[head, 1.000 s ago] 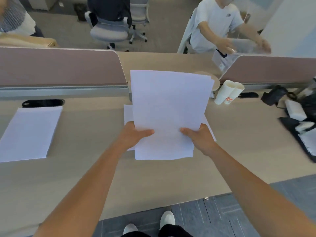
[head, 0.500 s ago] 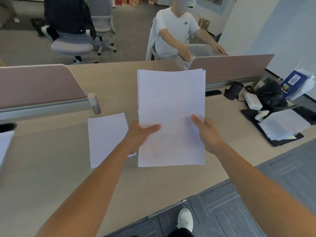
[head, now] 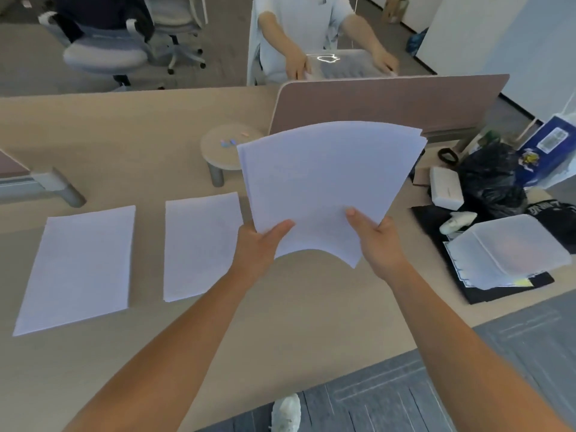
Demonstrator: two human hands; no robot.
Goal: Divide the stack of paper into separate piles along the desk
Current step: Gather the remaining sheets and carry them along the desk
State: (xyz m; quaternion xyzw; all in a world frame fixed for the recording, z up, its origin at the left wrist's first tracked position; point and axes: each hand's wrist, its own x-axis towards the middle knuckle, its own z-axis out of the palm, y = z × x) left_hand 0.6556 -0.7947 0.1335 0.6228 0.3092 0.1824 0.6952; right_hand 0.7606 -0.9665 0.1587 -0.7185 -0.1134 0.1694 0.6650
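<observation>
Nearest, the left hand point(head: 258, 244) and right hand point(head: 381, 244) grasp the stack of paper point(head: 327, 182) at its near edge, thumbs on top, holding it bowed above the bench point(head: 296, 322). To its left, the left pile point(head: 78, 266) and middle pile point(head: 201, 244) lie flat, slightly apart. Beyond stands a divider point(head: 389, 101).

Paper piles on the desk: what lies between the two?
Nothing but a bare strip of desk separates the left pile from the right pile, as the head view shows.
</observation>
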